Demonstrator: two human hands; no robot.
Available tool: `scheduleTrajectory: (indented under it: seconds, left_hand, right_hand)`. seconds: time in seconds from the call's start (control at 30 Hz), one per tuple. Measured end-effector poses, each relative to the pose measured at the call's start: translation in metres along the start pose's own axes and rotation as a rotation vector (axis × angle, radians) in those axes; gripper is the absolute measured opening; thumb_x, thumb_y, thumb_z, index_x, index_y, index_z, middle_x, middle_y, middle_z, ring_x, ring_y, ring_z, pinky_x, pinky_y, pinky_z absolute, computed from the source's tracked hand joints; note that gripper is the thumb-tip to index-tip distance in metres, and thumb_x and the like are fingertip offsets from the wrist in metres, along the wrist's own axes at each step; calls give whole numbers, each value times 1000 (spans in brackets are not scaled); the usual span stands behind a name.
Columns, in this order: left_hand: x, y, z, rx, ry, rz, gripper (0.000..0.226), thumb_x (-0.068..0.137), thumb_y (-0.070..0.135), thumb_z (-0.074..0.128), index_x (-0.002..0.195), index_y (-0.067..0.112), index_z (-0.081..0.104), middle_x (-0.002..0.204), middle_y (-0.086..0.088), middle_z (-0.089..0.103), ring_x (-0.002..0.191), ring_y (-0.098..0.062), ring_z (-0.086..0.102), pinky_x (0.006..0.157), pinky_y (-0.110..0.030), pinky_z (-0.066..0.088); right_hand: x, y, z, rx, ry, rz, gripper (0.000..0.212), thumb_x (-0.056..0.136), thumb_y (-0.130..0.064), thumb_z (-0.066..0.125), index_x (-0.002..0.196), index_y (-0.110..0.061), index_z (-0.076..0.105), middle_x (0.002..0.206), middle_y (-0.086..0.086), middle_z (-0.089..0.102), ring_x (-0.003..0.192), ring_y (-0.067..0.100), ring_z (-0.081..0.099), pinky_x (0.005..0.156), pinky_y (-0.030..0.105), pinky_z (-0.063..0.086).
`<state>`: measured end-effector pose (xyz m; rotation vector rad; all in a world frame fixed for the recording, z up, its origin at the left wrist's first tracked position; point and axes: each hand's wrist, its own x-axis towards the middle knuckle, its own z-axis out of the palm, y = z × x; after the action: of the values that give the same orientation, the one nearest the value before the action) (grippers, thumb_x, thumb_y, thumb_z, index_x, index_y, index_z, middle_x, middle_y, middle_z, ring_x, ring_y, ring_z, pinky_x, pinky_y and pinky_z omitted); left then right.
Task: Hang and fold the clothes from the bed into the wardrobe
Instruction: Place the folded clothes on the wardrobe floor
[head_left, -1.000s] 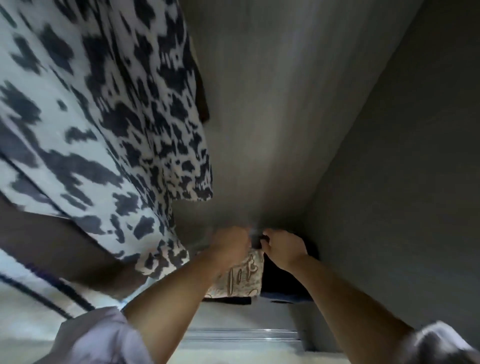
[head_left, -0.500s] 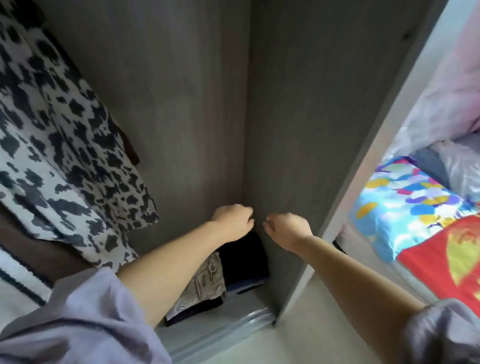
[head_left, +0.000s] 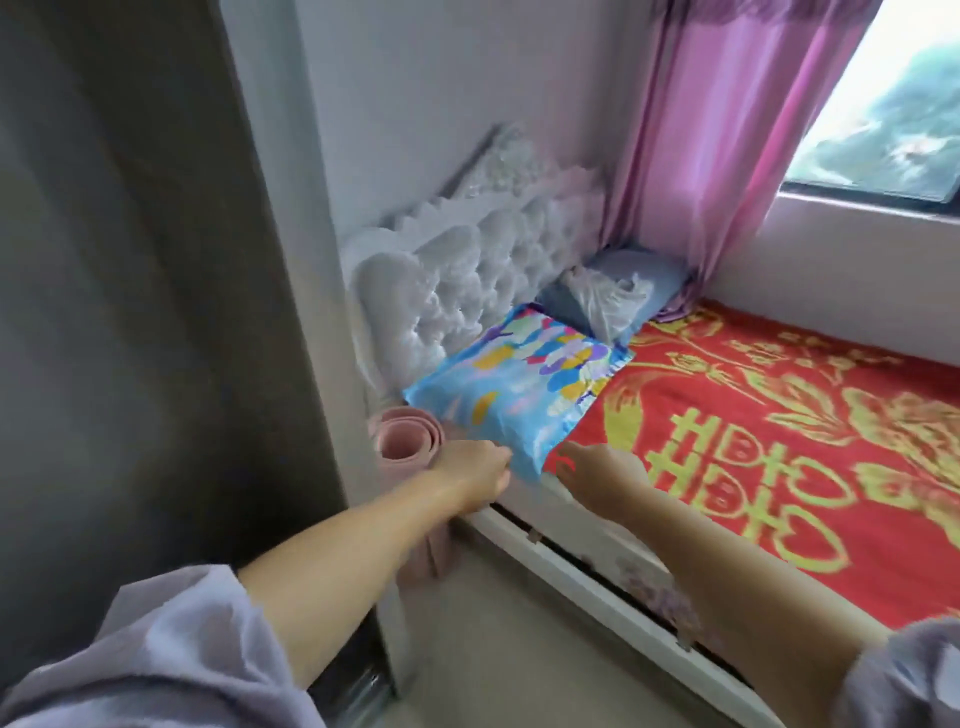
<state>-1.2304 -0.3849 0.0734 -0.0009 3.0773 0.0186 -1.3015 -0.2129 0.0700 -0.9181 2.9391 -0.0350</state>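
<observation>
**Back to the bed for more clothes**

Where both hands were deep in the wardrobe a second ago, they now reach toward the bed. The left hand and right hand look loosely curled and hold nothing. A pale garment lies by the headboard, likely next.

- A home bedroom: a bed with a tufted white headboard.
- Pillows lie against the headboard.
- A pink curtain and window are right of the headboard.
</observation>
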Motion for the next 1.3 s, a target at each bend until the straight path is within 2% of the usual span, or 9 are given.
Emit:
scheduleTrajectory:
  seconds: [0.1,0.17,0.3,0.5,0.67,0.8,0.97,1.1,1.3]
  left_hand:
    - [43,58,-3,-52,14,83,29,98,30,38,111,12,57,116,-13,62,107,-33,58,75,-35,43]
    - [63,85,-4,-73,20,121,29,98,32,39,111,12,56,115,-12,62,106,-33,58,78,-37,45]
    - [117,115,-3,-74,13,179,28,98,32,39,108,13,56,112,-10,62,102,-32,58,72,-35,41]
    - [223,114,-6,-81,12,200,30,98,32,39,113,13,57,114,-8,62,103,-30,58,78,-36,48]
    - [304,113,-7,-60,-13,255,29,99,30,38,111,11,57,111,-9,62,98,-30,58,67,-32,41]
    - [356,120,-4,-83,-32,260,28,98,30,39,107,11,57,109,-9,62,99,-30,58,66,-32,39]
    - [424,133,0,-112,-38,242,31,98,33,38,113,14,57,113,-6,63,101,-30,59,68,-33,42]
    - [472,132,1,-141,-41,191,30,97,32,38,114,16,58,115,-6,62,103,-29,58,70,-32,41]
    - [539,114,11,-156,-63,182,31,98,33,38,115,15,57,117,-5,63,106,-29,58,77,-34,45]
  right_hand:
    - [-9,69,-5,-70,-40,69,35,102,-32,33,130,-20,48,117,8,64,104,31,63,80,36,52]
    - [-10,102,-8,-41,-16,125,36,101,-34,34,132,-23,48,117,9,65,103,31,64,79,36,51]
    - [8,149,-11,-11,14,181,37,101,-35,33,132,-21,47,113,11,65,99,32,65,74,36,51]
    - [73,199,-10,5,33,276,36,102,-33,32,134,-21,46,114,9,66,99,30,65,75,35,53]
    - [120,242,-10,44,21,345,37,102,-33,31,133,-19,47,108,8,66,94,30,65,68,34,50]
    - [150,275,-4,29,15,379,37,103,-34,30,133,-21,46,108,6,66,94,28,64,64,32,49]
    - [199,327,-4,45,5,389,37,101,-33,32,133,-21,47,111,7,66,97,29,64,74,36,55]
    - [241,361,-7,58,7,371,35,101,-32,33,129,-19,50,109,7,66,95,29,64,73,36,54]
    - [318,393,-4,52,-25,332,36,101,-32,33,132,-20,47,108,8,66,95,29,64,72,35,52]
